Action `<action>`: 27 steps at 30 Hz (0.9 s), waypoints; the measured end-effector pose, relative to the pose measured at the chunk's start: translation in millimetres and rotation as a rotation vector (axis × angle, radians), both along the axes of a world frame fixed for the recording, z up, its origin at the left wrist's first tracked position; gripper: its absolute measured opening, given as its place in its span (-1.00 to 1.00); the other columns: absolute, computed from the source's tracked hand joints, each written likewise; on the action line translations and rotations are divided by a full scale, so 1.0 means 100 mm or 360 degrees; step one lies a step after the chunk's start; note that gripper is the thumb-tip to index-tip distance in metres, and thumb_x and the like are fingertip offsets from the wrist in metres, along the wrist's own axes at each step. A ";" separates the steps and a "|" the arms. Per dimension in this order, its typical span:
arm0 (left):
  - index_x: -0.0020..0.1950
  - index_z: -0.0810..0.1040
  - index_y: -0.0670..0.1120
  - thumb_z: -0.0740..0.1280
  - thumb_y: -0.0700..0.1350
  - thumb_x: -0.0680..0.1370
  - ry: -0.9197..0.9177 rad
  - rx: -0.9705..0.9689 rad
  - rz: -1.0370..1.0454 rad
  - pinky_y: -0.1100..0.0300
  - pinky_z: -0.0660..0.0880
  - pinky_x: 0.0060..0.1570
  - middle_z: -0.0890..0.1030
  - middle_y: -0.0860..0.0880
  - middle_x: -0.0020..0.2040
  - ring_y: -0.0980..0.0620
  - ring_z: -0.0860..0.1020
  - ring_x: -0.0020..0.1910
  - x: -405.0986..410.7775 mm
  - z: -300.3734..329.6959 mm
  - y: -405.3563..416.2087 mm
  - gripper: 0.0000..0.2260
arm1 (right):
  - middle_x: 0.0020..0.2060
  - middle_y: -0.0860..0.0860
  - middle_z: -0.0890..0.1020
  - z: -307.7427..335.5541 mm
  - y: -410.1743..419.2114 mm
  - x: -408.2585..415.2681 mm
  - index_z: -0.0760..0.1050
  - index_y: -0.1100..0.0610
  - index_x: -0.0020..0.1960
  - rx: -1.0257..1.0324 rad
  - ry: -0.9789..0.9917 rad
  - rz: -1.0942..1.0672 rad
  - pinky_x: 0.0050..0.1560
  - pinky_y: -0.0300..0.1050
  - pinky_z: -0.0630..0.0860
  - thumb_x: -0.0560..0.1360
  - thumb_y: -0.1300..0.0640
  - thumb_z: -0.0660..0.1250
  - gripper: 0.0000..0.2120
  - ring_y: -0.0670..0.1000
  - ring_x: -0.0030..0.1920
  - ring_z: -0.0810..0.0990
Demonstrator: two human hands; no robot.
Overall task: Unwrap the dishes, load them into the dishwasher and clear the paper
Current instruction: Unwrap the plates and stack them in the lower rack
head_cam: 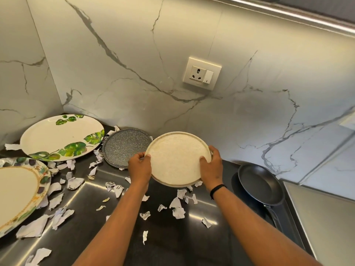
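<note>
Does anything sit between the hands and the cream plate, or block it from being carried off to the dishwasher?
Nothing lies between them: the left hand and right hand already grip the cream plate at opposite rims, tilted above the counter. The grey speckled plate sits just behind it. The dishwasher is out of view, so that path cannot be judged.

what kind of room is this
Most likely a home kitchen: a dark countertop under a marble-look backsplash with a wall socket, a frying pan, and unwrapped plates such as the cream plate.
</note>
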State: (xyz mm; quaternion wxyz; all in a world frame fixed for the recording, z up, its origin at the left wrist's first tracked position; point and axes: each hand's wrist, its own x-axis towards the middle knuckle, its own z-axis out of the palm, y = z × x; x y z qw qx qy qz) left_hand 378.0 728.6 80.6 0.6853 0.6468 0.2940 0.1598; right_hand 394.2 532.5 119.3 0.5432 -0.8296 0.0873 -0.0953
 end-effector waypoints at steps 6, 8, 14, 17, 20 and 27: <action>0.11 0.61 -0.18 0.28 -0.14 0.65 0.0058 -0.0134 -0.0219 0.17 0.43 -0.24 0.61 -0.06 0.00 0.05 0.53 -0.11 -0.15 -0.08 -0.39 -0.84 | 0.18 0.07 0.57 0.05 -0.41 -0.24 0.49 0.16 0.31 0.0332 0.0036 -0.0251 0.06 -0.03 0.50 0.56 0.29 0.29 -0.68 0.10 0.16 0.53; 0.12 0.61 -0.17 0.28 -0.13 0.65 0.0066 -0.0136 -0.0303 0.15 0.43 -0.21 0.60 -0.06 0.00 0.05 0.51 -0.10 -0.19 -0.04 -0.57 -0.83 | 0.12 0.08 0.59 0.06 -0.61 -0.36 0.53 0.16 0.23 0.0383 0.0054 -0.0318 0.02 -0.01 0.50 0.56 0.27 0.31 -0.74 0.11 0.13 0.55; -0.11 0.58 -0.10 0.27 -0.10 0.66 0.0117 -0.0006 -0.0713 0.06 0.42 -0.15 0.55 -0.07 -0.13 -0.04 0.46 -0.15 -0.35 0.14 -1.25 -0.81 | 0.05 0.05 0.59 0.09 -1.43 -0.83 0.52 0.17 0.24 0.0463 0.0145 -0.0498 -0.08 -0.04 0.47 0.58 0.19 0.33 -0.76 0.01 -0.03 0.53; -0.09 0.58 -0.07 0.26 -0.07 0.66 0.0120 0.0065 -0.0929 0.00 0.51 -0.07 0.57 -0.07 -0.05 -0.08 0.51 -0.07 -0.54 0.24 -1.77 -0.81 | 0.05 0.10 0.59 0.08 -1.95 -1.21 0.53 0.19 0.22 0.0483 0.0155 -0.0630 -0.07 -0.03 0.48 0.59 0.17 0.33 -0.77 0.10 0.03 0.54; -0.10 0.55 0.00 0.26 -0.04 0.67 0.0139 0.0091 -0.1109 -0.06 0.56 0.03 0.55 -0.04 -0.05 -0.05 0.53 -0.05 -0.84 0.32 -2.33 -0.83 | 0.06 0.14 0.61 0.07 -2.46 -1.67 0.55 0.23 0.19 0.0466 0.0116 -0.0785 -0.02 0.03 0.51 0.59 0.17 0.33 -0.78 0.12 0.02 0.54; -0.14 0.56 -0.12 0.27 -0.04 0.66 0.0165 0.0024 -0.1533 0.06 0.43 -0.13 0.55 -0.10 -0.16 -0.07 0.48 -0.15 -1.76 0.33 -3.73 -0.77 | 0.02 0.12 0.60 -0.11 -3.63 -3.15 0.56 0.18 0.09 0.0655 0.0036 -0.1086 0.03 0.03 0.46 0.60 0.17 0.33 -0.89 0.12 0.00 0.51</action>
